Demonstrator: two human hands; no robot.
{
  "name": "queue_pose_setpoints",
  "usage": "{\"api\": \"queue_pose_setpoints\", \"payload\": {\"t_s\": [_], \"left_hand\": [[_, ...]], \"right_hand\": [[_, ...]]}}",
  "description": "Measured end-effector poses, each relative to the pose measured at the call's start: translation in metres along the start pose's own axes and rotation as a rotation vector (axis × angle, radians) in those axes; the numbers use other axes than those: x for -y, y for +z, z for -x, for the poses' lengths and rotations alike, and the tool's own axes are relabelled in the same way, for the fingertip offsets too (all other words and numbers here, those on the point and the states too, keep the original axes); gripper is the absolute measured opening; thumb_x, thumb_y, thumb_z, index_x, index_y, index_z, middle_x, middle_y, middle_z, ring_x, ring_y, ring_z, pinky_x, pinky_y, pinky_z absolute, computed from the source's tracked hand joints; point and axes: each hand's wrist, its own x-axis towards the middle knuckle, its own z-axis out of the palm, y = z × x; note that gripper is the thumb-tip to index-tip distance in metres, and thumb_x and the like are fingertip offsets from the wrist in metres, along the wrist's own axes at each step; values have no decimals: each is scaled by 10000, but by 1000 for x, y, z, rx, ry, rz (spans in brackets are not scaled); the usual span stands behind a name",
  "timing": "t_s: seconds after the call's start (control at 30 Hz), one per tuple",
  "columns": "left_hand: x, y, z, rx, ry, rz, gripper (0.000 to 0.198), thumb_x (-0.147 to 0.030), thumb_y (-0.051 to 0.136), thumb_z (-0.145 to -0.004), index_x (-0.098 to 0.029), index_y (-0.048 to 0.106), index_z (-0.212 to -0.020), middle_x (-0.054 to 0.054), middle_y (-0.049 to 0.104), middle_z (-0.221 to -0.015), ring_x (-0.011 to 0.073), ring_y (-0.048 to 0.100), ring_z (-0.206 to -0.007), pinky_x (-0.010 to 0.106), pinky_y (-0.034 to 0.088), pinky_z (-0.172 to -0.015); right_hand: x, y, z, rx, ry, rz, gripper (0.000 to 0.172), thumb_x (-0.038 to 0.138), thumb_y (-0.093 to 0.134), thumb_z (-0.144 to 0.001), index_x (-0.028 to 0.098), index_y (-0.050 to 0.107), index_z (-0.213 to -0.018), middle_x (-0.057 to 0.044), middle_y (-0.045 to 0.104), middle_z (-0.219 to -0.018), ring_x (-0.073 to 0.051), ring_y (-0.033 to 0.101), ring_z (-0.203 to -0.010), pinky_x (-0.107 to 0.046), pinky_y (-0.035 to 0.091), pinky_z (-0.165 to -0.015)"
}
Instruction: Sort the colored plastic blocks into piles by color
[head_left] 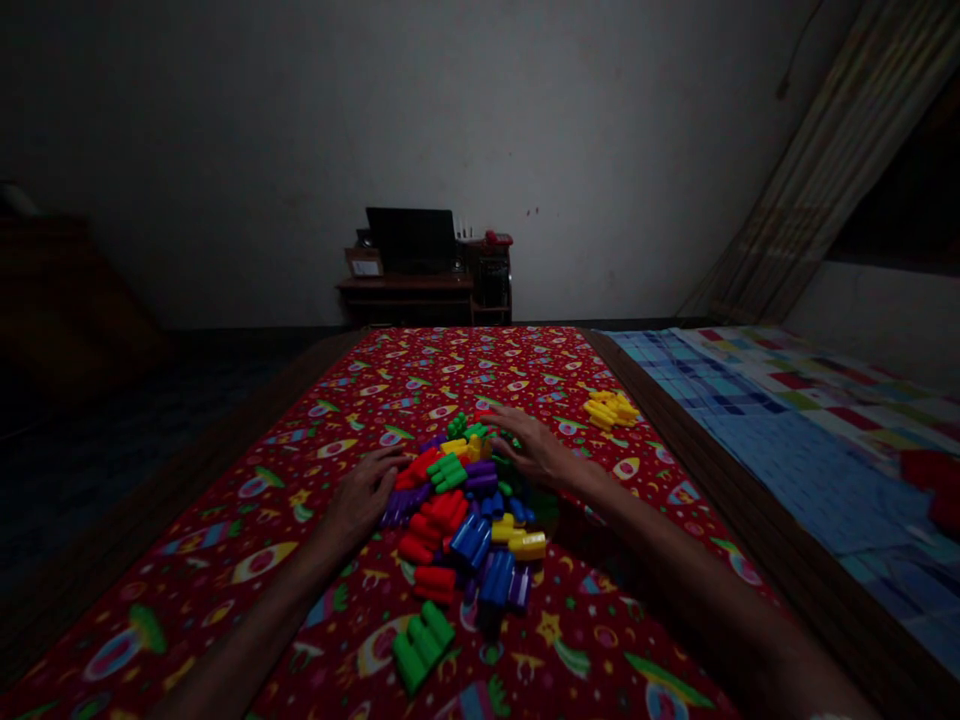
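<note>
One mixed-color block pile (448,474), left hand (367,487) half-curled at its left edge, right hand (531,446) arched over its far-right side. Can't tell from here if either grips.

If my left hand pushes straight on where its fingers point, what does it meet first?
Most likely the red blocks just ahead of the left hand; depth is unclear, so contact is possible now.

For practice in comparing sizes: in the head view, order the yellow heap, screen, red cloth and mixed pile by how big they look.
1. Red cloth
2. Mixed pile
3. Screen
4. Yellow heap
</note>
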Motion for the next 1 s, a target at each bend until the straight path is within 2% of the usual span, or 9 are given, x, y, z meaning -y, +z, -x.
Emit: {"api": "queue_pose_setpoints", "payload": {"t_s": [0.07, 0.17, 0.27, 0.43, 0.53, 0.6, 0.7, 0.8, 1.0], "left_hand": [[0, 0, 0, -1, -5, 1, 407, -384, 377, -849, -182, 717, -948, 105, 652, -1173, 248, 618, -1063, 415, 504, -947], [-1, -1, 1, 3, -7, 12, 408, -391, 380, -853, -179, 714, -953, 108, 650, -1175, 246, 617, -1063, 408, 504, -945], [-1, -1, 2, 10, 1, 23, 401, -393, 385, -865, -184, 707, -980, 101, 647, -1184, 242, 607, -1086, 405, 496, -956], [-2, -1, 2, 7, 2, 8, 397, -387, 382, -868, -182, 705, -976, 104, 644, -1189, 245, 607, -1083, 417, 492, -956], [-2, -1, 2, 4, 7, 12, 419, -390, 367, -872, -166, 706, -978, 118, 641, -1183, 250, 609, -1078, 413, 497, -950], [-3, -1, 2, 2, 8, 10, 431, -391, 360, -874, -158, 709, -972, 127, 640, -1178, 252, 610, -1075, 413, 497, -951], [-2, -1, 2, 2, 11, 0, 417, -386, 364, -875, -168, 706, -977, 120, 644, -1175, 248, 612, -1071, 415, 497, -949], [0, 0, 2, 8, 9, -8, 412, -382, 370, -871, -169, 705, -979, 119, 645, -1179, 250, 610, -1081, 418, 499, -946], [5, 2, 1, 2, 17, -7, 426, -384, 365, -871, -156, 707, -983, 125, 645, -1178, 249, 614, -1077, 408, 504, -942]], "right_hand": [[8, 17, -4, 86, -34, -19, 404, 169, 482, -885, 192, 560, -1281, -142, 567, -1318, -222, 525, -1212, -385, 423, -992], [7, 26, -5, 177, 18, -55, 422, 105, 510, -838, 171, 599, -1245, -113, 680, -1136, -201, 640, -1013, -306, 485, -862], [-1, 18, -5, 106, 98, -114, 363, 100, 546, -799, 189, 683, -1124, -59, 734, -982, -174, 681, -842, -257, 503, -746], [-23, -22, -11, -224, 259, -167, 264, 155, 574, -769, 192, 732, -977, -40, 748, -948, -179, 693, -836, -285, 534, -762], [-47, -57, -7, -403, 352, -32, 246, 174, 560, -756, 185, 739, -926, -47, 752, -908, -184, 695, -817, -300, 539, -768], [-66, -79, 2, -471, 455, 91, 252, 181, 549, -754, 174, 741, -917, -63, 753, -901, -192, 695, -817, -303, 533, -777], [-92, -101, 24, -480, 600, 256, 282, 201, 538, -760, 156, 741, -951, -88, 748, -941, -205, 692, -846, -300, 519, -793], [-109, -111, 44, -433, 690, 357, 298, 202, 537, -761, 152, 743, -970, -89, 745, -959, -203, 688, -861, -272, 508, -773], [-114, -118, 54, -315, 832, 405, 282, 234, 539, -795, 139, 755, -950, -113, 745, -942, -220, 689, -875, -261, 496, -729]]}}
